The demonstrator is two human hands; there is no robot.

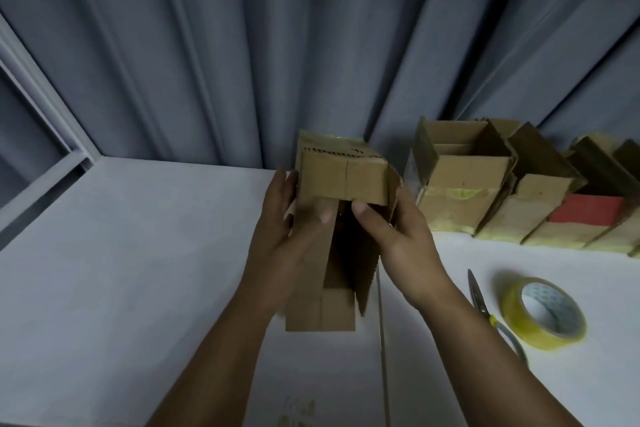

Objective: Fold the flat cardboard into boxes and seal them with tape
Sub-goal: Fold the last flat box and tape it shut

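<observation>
Brown card makes up the box, which sits in the middle of the view over the white desk. Its open end faces the person, and the inside looks dark. A long flap hangs down toward 6 o'clock; it is hard to tell if its end touches the desk.

The left hand grips the box at its 9 o'clock side. Its thumb presses on the long flap and its fingers curl round the far side. The right hand grips the box at its 3 o'clock side, with the thumb tucked under the edge of the top flap.

At 4 o'clock from the box, the yellow tape lies flat on the desk. The scissors lie just beside the tape, at its 9 o'clock, with the blades pointing away from the person.

At 2 o'clock, a row of boxes stands at the back of the desk, open on top and touching one another. One has a red patch on its front.

A grey curtain hangs behind the desk, at 12 o'clock.
</observation>
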